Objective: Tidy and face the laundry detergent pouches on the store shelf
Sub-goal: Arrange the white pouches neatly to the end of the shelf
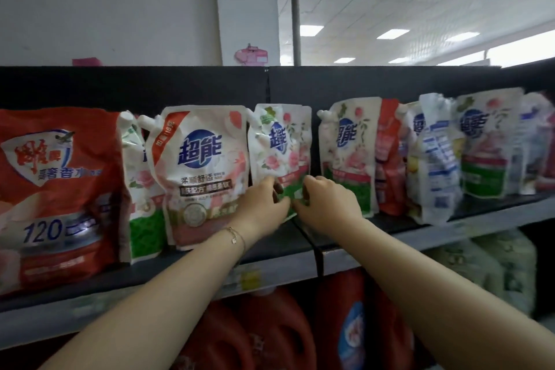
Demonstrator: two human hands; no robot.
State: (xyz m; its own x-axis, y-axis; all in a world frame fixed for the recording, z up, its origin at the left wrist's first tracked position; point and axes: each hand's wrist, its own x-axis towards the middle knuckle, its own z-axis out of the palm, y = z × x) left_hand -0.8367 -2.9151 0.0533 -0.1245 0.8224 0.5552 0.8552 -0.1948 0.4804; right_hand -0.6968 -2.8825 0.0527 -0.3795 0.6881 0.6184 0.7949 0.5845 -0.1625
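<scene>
- The glossy white plastic detergent pouch with pink roses and a green band (280,141) stands upright on the dark shelf board (282,239), near the middle of the row, its soft film creased and its front turned slightly to the side.
- The left hand (264,202) pinches the pouch's lower left edge, fingers curled onto the green band; a thin chain bracelet (235,236) sits on that wrist.
- The right hand (327,201) grips the lower right edge of the same pouch, fingers bent around it.
- Just left of it stands a larger white pouch with blue lettering and a pink base (201,171), facing squarely forward, a capped spout at its top corner.
- Further left is a big red crinkled pouch (60,189) with shiny print.
- To the right, past a gap, a cream floral pouch (348,156) faces forward, and beyond it lean several mixed pouches, one showing its blue-printed back (435,159).
- Below the grey shelf edge sit rounded red plastic jugs (279,333).
</scene>
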